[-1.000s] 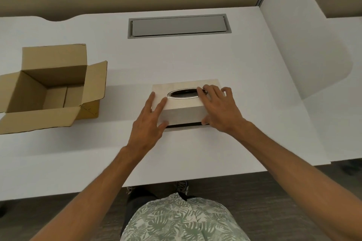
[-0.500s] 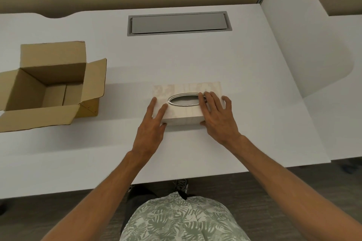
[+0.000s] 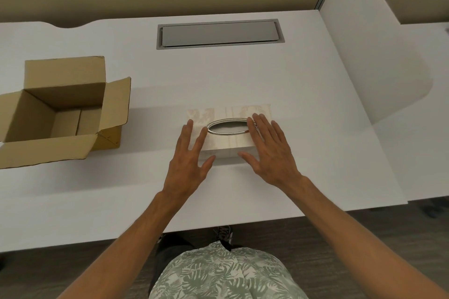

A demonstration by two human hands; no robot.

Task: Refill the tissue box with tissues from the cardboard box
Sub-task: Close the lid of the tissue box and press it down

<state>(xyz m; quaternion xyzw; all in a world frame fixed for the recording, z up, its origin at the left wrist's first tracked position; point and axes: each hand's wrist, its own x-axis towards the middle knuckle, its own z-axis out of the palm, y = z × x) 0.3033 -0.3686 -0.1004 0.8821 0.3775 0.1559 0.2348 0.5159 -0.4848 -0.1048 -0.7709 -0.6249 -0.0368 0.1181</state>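
The tissue box, pale with a faint pattern and a metal-rimmed oval slot, sits flat in the middle of the white desk. My left hand lies flat on its left end, fingers spread and thumb at the front face. On its right end rests my right hand, also flat with fingers apart and thumb against the front face. At the left stands the brown cardboard box with its flaps open. I see no tissues inside it, and the slot looks dark.
A grey cable hatch is set into the desk behind the tissue box. A white partition bounds the desk on the right. The desk's near edge runs just in front of my body, with dark floor below.
The tissue box's cover, lifted off a dark base a second ago, has come down flat on the desk. My hands have flattened and spread on top of it.
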